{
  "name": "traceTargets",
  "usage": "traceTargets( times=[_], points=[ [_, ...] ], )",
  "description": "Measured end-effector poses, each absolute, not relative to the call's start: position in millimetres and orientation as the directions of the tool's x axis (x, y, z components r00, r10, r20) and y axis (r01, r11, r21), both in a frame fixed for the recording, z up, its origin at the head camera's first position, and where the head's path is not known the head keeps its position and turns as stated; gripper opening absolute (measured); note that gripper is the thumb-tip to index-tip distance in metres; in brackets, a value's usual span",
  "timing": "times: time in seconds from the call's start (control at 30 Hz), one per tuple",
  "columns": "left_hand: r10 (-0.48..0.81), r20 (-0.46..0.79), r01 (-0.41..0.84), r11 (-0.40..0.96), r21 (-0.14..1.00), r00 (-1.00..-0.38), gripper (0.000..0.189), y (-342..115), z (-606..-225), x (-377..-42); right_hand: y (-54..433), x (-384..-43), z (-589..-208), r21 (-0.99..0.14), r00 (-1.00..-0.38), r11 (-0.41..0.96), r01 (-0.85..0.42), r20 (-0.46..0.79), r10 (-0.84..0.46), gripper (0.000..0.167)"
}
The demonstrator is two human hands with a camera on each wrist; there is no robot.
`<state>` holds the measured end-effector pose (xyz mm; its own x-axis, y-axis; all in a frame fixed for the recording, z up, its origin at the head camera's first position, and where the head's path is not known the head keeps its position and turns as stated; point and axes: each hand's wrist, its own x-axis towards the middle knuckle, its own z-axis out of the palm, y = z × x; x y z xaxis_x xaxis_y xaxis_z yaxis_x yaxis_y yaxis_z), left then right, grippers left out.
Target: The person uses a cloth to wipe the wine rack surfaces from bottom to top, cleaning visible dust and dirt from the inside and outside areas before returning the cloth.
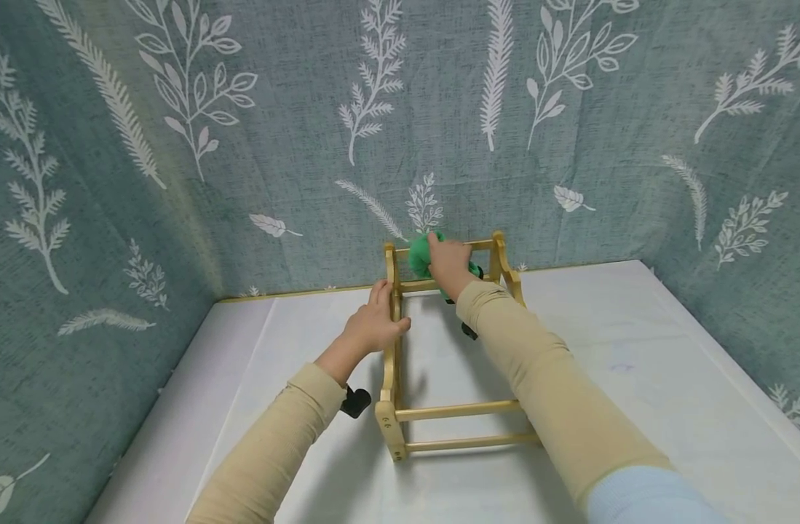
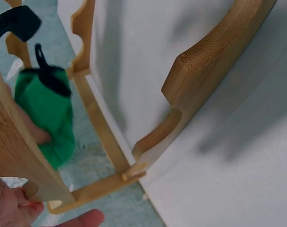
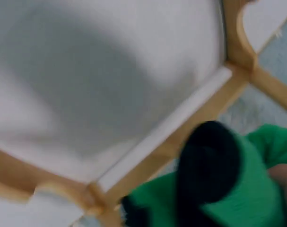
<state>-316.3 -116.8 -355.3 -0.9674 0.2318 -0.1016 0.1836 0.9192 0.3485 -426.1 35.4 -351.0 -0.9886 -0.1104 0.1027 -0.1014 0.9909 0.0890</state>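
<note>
A light wooden rack with curved, notched side pieces stands on the white tabletop. My left hand holds the rack's left side piece, thumb on the inner side and fingers along the outer. At the far end, my right hand grips a bunched green cloth against the upper crossbar. Black edging and a black loop show on the cloth in the left wrist view. Close up in the right wrist view, the cloth covers part of the far bars, and most of the right hand is out of frame.
The white tabletop spreads to both sides of the rack. Behind it hangs a grey-green leaf-patterned curtain, close to the rack's far end. A black wrist-worn device sticks out beneath the left wrist.
</note>
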Motion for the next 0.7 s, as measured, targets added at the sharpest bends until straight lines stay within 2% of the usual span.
traceTargets(
  times=[0.2, 0.33, 0.53, 0.7],
  points=[
    [0.227, -0.11, 0.177, 0.921, 0.346, -0.968, 0.074, -117, -354, -316, 70, -432, -330, 0.135, -0.998, 0.99, 0.043, -0.029, 0.048, 0.051],
    [0.235, -0.114, 0.184, 0.922, 0.342, -0.965, 0.074, -118, -354, -316, 88, -433, -324, 0.11, -0.987, 0.984, 0.137, -0.071, 0.145, 0.051],
    [0.24, -0.106, 0.19, 0.918, 0.347, -0.965, 0.074, -116, -355, -316, 97, -428, -322, 0.023, -0.983, 0.986, 0.168, -0.065, 0.169, 0.051],
    [0.241, -0.109, 0.189, 0.917, 0.351, -0.964, 0.075, -117, -357, -317, 88, -424, -315, 0.01, -0.98, 0.988, 0.154, -0.129, 0.154, 0.05]
  ],
)
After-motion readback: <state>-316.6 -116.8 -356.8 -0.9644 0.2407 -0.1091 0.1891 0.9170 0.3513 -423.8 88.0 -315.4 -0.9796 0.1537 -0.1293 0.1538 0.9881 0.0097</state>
